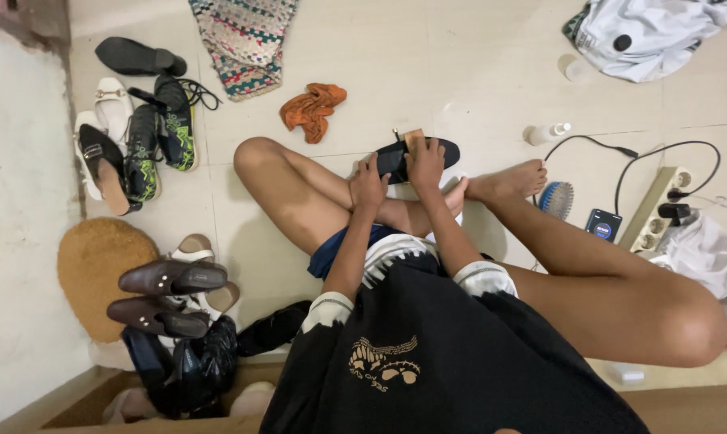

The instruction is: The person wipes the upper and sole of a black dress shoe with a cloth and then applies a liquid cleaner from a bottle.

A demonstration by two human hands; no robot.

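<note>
Both hands are working on a black shoe (395, 157) over the floor (476, 72).
Left hand (367, 185) is gripping its near edge, right hand (425, 161) is pressing a small brush (414, 138) at twelve o'clock; the shoe looks light and stiff, best held by its sides.

Single head camera looks steeply down, fairly near, at lap and floor (476, 72).

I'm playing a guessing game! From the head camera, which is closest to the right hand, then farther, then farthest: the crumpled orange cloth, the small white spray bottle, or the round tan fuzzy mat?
Measured from the right hand:
1. Small white spray bottle, on the floor to its right. The crumpled orange cloth, up and left, is about as near; too close to call.
2. Round tan fuzzy mat, far left by the wall.
</note>
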